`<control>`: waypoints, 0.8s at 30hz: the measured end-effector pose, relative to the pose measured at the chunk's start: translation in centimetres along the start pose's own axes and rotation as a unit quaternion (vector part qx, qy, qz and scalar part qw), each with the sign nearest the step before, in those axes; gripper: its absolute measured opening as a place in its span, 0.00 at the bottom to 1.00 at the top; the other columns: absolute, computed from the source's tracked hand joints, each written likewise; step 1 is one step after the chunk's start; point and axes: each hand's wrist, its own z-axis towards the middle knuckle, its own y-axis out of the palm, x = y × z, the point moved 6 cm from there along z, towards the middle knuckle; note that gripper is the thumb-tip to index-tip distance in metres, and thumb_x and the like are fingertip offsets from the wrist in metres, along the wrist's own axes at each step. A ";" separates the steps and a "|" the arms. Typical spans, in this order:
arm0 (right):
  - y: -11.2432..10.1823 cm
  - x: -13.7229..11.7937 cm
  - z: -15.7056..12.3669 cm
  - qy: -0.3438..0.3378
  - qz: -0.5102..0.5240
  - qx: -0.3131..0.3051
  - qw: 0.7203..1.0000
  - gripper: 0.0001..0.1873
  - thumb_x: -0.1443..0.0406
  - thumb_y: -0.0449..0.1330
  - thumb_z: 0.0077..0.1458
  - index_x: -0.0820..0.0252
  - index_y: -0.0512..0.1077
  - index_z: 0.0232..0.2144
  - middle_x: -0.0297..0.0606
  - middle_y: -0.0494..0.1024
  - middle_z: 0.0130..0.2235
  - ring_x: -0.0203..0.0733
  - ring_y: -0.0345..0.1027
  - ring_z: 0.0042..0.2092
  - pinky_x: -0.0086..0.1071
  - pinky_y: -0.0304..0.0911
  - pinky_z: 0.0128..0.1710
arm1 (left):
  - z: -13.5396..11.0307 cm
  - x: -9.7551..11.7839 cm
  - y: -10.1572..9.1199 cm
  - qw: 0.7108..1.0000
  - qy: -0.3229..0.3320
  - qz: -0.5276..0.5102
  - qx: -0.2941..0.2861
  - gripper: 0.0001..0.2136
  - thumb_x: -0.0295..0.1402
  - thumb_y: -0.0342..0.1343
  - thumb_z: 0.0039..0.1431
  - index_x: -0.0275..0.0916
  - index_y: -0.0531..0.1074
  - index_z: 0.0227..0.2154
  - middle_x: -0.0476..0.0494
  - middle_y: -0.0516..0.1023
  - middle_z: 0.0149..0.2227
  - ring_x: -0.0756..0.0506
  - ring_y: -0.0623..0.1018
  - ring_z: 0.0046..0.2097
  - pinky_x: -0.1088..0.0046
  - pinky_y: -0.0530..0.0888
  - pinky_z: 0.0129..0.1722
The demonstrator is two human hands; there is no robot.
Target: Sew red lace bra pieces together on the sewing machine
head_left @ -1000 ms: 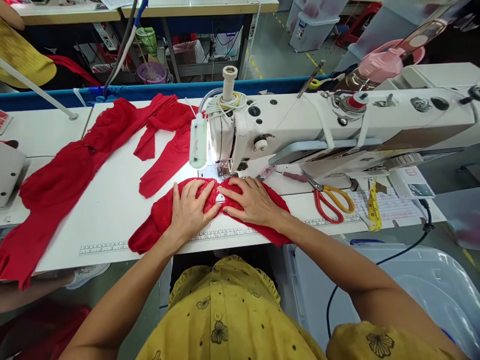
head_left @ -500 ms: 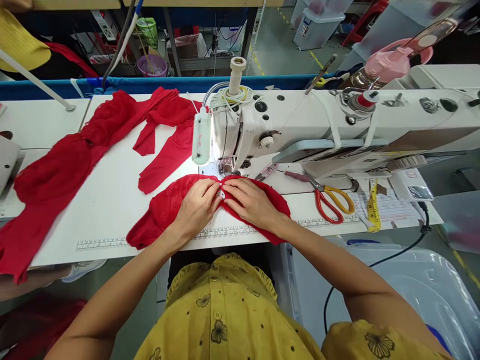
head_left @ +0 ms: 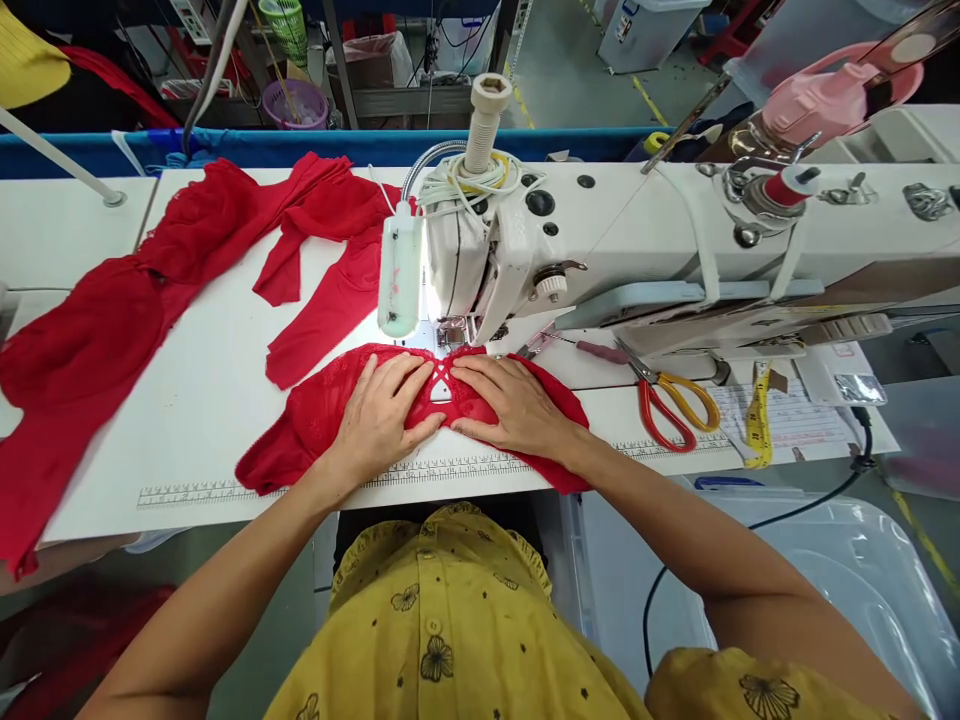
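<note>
A red lace garment piece (head_left: 315, 420) lies on the white sewing table (head_left: 210, 400), its middle just in front of the presser foot (head_left: 450, 335) of a white sewing machine (head_left: 637, 240). My left hand (head_left: 379, 415) lies flat on the lace left of the centre, fingers stretched out. My right hand (head_left: 514, 405) lies flat on it to the right, fingers extended toward the crossed red straps between both hands. Neither hand grips anything.
More red fabric pieces (head_left: 150, 290) spread over the table's left and back. Red-and-yellow scissors (head_left: 667, 395), a yellow tape measure (head_left: 759, 425) and a small tool (head_left: 592, 350) lie right of my hands. A clear plastic bin (head_left: 825, 580) stands at lower right.
My hands went from flat to pinching the lace at the centre, then flattened again. The crossed straps now show between them, nearer the presser foot.
</note>
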 end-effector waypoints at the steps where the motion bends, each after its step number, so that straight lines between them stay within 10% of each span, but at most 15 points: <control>1: 0.0 0.0 0.0 -0.001 0.001 -0.002 1.000 0.33 0.49 0.60 0.62 0.60 0.64 0.63 0.48 0.71 0.62 0.54 0.64 0.62 0.51 0.60 0.62 | 0.0 0.0 0.0 1.000 -0.002 -0.001 -0.003 0.27 0.44 0.54 0.67 0.39 0.62 0.64 0.35 0.70 0.62 0.36 0.68 0.65 0.45 0.58 0.69; 24: 0.4 -0.1 -0.2 -0.026 -0.030 -0.020 0.999 0.29 0.52 0.57 0.65 0.53 0.64 0.64 0.46 0.67 0.64 0.54 0.59 0.64 0.53 0.58 0.62 | 0.1 0.1 0.0 1.000 0.006 0.013 -0.016 0.24 0.45 0.53 0.68 0.40 0.65 0.63 0.34 0.69 0.62 0.36 0.68 0.64 0.46 0.58 0.68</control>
